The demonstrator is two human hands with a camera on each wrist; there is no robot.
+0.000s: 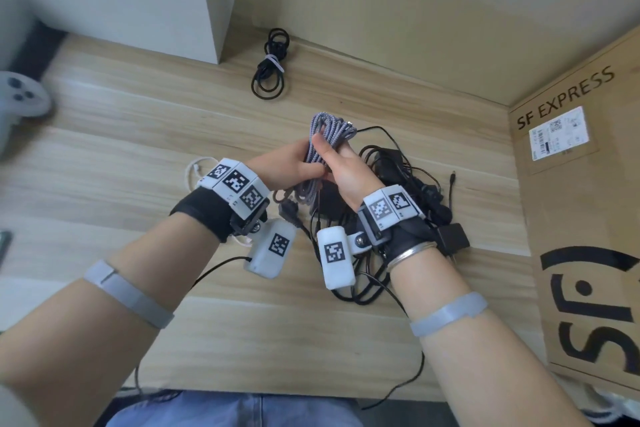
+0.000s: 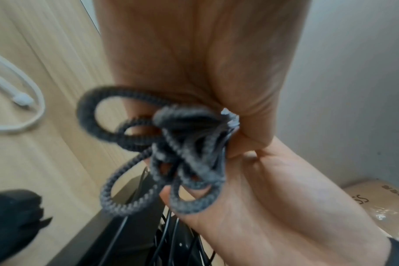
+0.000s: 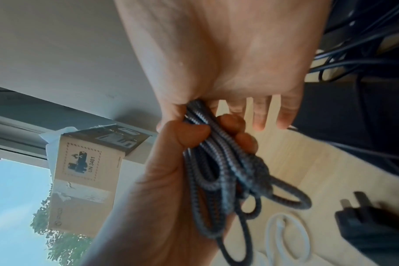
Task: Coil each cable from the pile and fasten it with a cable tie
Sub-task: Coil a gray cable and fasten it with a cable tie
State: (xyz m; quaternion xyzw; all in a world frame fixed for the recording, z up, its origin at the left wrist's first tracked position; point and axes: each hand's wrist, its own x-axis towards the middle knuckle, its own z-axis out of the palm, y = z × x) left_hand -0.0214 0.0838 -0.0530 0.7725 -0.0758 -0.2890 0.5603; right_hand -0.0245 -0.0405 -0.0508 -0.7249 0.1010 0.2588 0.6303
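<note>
A grey braided cable (image 1: 327, 130) is gathered into loose loops and held up over the desk between both hands. My left hand (image 1: 299, 168) grips the loops (image 3: 216, 144) from the left, thumb on one side and fingers on the other. My right hand (image 1: 332, 154) holds the same bundle (image 2: 182, 149) with its thumb laid across it; three of its fingers (image 3: 260, 115) stick out straight behind. The lower loops hang free below the hands. A tangled pile of black cables (image 1: 405, 180) lies under and to the right of the hands.
A coiled black cable (image 1: 268, 80) bound with a white tie (image 1: 275, 61) lies at the back by the wall. A white cable (image 1: 192, 166) and a black plug (image 1: 287, 213) lie near my left wrist. A cardboard box (image 1: 585, 218) stands at the right, a white box (image 1: 138, 0) at the back left.
</note>
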